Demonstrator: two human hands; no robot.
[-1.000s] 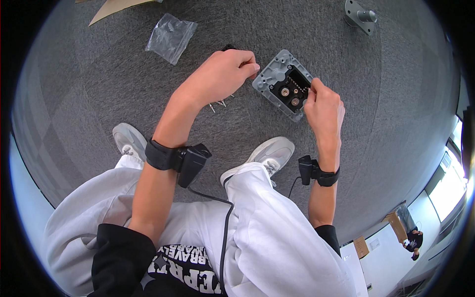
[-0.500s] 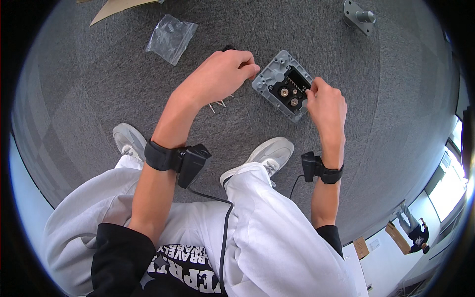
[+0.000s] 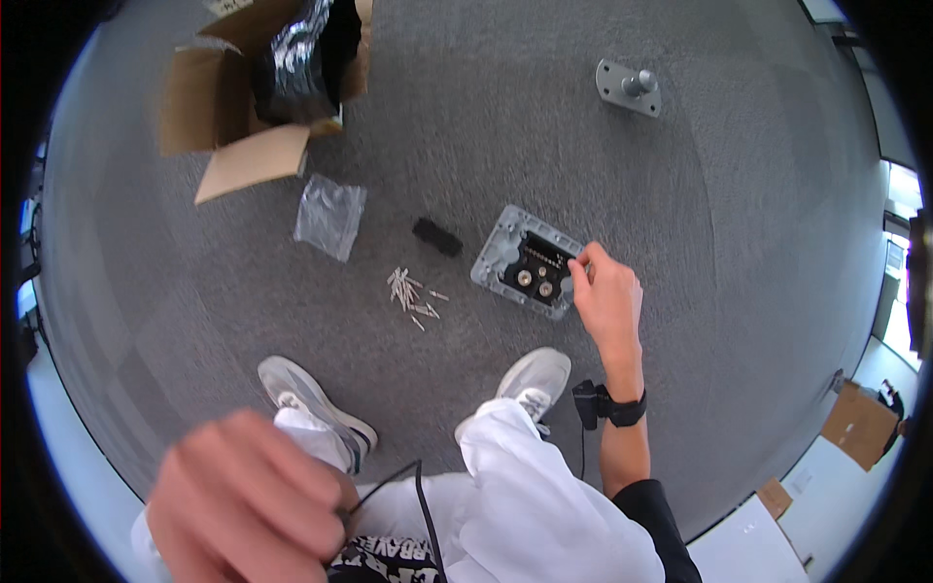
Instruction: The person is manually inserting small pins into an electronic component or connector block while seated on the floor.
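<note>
Our right hand (image 3: pixel 607 296) pinches the right edge of the grey metal box (image 3: pixel 528 274) on the carpet floor (image 3: pixel 680 214), while our left hand (image 3: pixel 248 500), blurred near our chest, curls around a black cable (image 3: pixel 389 481).

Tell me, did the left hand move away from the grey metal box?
Yes. The left hand has left the grey metal box and pulled back toward the body, now blurred near the left shoe. The right hand stays at the box.
</note>
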